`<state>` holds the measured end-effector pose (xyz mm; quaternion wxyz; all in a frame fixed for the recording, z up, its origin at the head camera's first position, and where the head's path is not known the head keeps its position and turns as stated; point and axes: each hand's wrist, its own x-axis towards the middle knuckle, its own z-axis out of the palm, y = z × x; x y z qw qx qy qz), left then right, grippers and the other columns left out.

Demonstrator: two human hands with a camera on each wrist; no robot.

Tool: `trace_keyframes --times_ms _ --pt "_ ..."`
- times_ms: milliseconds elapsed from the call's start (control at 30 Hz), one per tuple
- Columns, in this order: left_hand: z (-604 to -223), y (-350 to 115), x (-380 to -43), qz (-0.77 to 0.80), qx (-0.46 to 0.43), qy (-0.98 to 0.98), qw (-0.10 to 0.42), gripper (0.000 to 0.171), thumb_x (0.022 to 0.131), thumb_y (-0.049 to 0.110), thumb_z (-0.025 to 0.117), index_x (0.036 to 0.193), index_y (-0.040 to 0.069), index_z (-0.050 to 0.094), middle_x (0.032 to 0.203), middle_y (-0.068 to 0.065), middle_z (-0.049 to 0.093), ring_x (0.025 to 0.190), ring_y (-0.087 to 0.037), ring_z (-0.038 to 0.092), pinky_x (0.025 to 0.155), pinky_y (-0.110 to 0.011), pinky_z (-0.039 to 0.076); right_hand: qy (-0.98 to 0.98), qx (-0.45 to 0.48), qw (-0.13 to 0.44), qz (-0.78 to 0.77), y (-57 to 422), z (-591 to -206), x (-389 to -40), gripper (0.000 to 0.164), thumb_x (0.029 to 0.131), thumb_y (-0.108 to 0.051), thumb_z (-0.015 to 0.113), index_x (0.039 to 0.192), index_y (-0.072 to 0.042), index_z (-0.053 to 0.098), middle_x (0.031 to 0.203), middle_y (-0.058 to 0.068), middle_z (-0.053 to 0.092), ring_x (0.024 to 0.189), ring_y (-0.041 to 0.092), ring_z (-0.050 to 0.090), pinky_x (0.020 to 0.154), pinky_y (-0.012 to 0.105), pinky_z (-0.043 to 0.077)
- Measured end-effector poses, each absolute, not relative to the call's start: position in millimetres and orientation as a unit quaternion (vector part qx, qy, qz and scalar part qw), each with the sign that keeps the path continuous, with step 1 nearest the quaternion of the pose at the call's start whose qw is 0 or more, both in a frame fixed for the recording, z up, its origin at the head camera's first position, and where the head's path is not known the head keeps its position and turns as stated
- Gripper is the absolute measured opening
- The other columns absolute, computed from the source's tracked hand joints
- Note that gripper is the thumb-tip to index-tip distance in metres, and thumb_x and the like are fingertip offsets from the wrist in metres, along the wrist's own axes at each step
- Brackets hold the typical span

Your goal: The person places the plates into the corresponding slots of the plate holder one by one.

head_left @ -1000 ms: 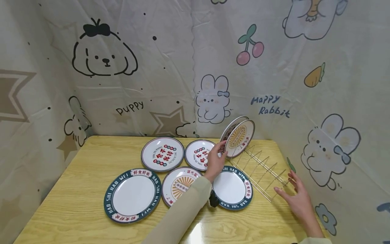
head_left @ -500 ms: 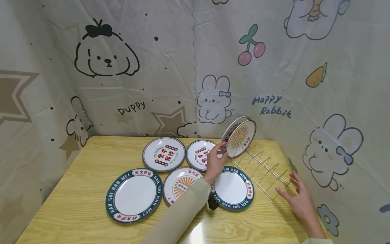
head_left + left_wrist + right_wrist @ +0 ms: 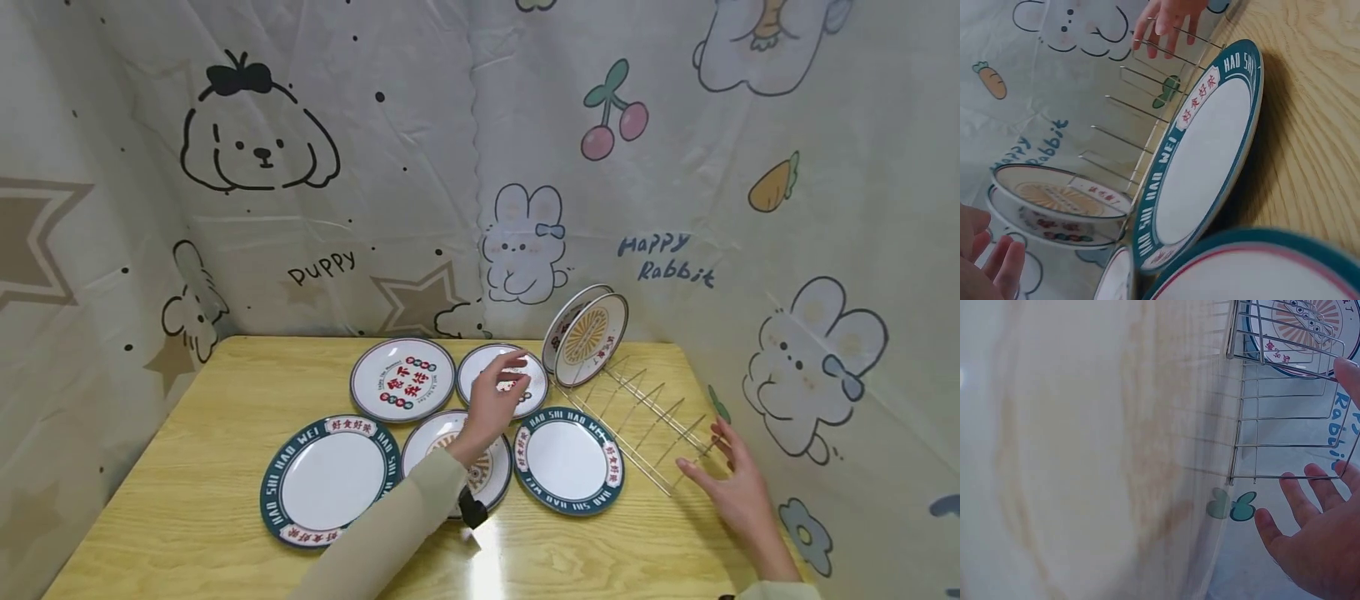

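We note the left hand (image 3: pixel 491 408) near centre frame, above a small plate (image 3: pixel 476 371): fingers loosely bent, holding nothing. Right hand (image 3: pixel 738 492), lower right: fingers spread, at the near end of a wire rack (image 3: pixel 633 457). Two plates (image 3: pixel 592 337) stand tilted at its far end, right of centre. Four other plates (image 3: pixel 330 479) lie flat on the table (image 3: pixel 150 433).

Wire rack (image 3: pixel 654 412). Holds two round decorated plates (image 3: pixel 591 340) on edge, tilted, at far end.
Five round plates (image 3: pixel 568 462), white-centred or patterned. Lie face up, left of rack.
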<state>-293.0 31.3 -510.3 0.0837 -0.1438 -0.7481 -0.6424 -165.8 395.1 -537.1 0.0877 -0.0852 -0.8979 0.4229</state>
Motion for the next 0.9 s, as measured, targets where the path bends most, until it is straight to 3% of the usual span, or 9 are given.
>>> trace_keyframes --times_ms 200,400,700,900 --pt "-499.3 -12.0 -280.5 -0.65 -0.135 -0.742 0.094 0.044 0.098 0.008 0.07 0.139 0.022 0.063 0.133 -0.012 0.066 0.114 -0.027 0.068 0.088 -0.027 0.064 -0.897 -0.09 0.081 0.425 395.9 -535.0 -163.7 0.112 0.09 -0.039 0.081 0.167 -0.026 0.001 0.171 0.021 0.016 0.149 0.056 0.026 0.117 0.079 0.021" --pt "-503.3 -72.0 -269.3 -0.629 -0.095 -0.762 0.121 0.043 0.098 0.011 0.071 0.14 0.016 0.062 0.136 -0.004 0.065 0.119 -0.025 0.067 0.094 -0.028 0.062 -0.897 -0.084 0.083 0.427 394.9 -535.3 -164.7 0.111 0.091 -0.037 0.081 0.167 -0.025 0.001 0.171 0.021 0.017 0.149 0.055 0.028 0.119 0.077 0.021" --pt "-513.2 -160.8 -242.3 -0.596 0.019 -0.795 0.112 0.045 0.102 0.022 0.068 0.145 0.026 0.057 0.144 0.0 0.058 0.124 -0.021 0.061 0.087 -0.009 0.055 -0.896 -0.087 0.083 0.427 394.4 -533.9 -163.3 0.11 0.091 -0.036 0.081 0.167 -0.026 0.001 0.171 0.021 0.017 0.148 0.056 0.027 0.119 0.077 0.02" --pt "-520.4 -203.5 -215.8 -0.574 0.065 -0.804 0.145 0.046 0.104 0.023 0.064 0.148 0.023 0.055 0.145 -0.004 0.059 0.124 -0.02 0.06 0.088 0.0 0.049 -0.899 -0.075 0.088 0.423 394.4 -534.3 -165.1 0.109 0.091 -0.034 0.08 0.167 -0.024 0.002 0.17 0.023 0.019 0.147 0.056 0.029 0.12 0.076 0.022"
